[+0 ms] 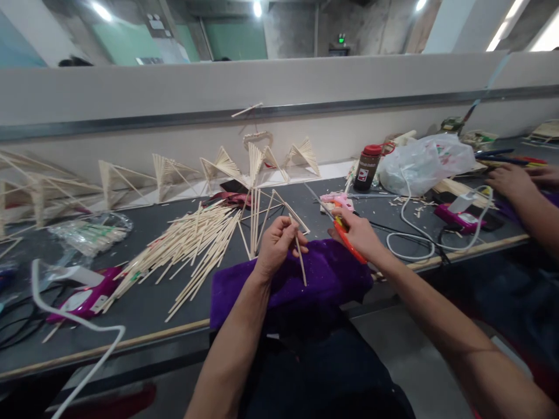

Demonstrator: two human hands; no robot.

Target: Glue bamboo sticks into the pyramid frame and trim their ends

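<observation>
My left hand is closed around a thin wooden stick, which slants downward over a purple cloth at the table's front edge. In my right hand are what look like scissors with orange and yellow handles, their narrow grey blade pointing up and left, away from the stick. Just beyond my left hand, a frame of joined sticks stands on the dark table. Left of it lies a large pile of loose wooden sticks.
Fan-shaped stick structures line the back wall. To the right are a pink object, a red-lidded bottle, a white plastic bag and a white cable. Another person's hand works at far right.
</observation>
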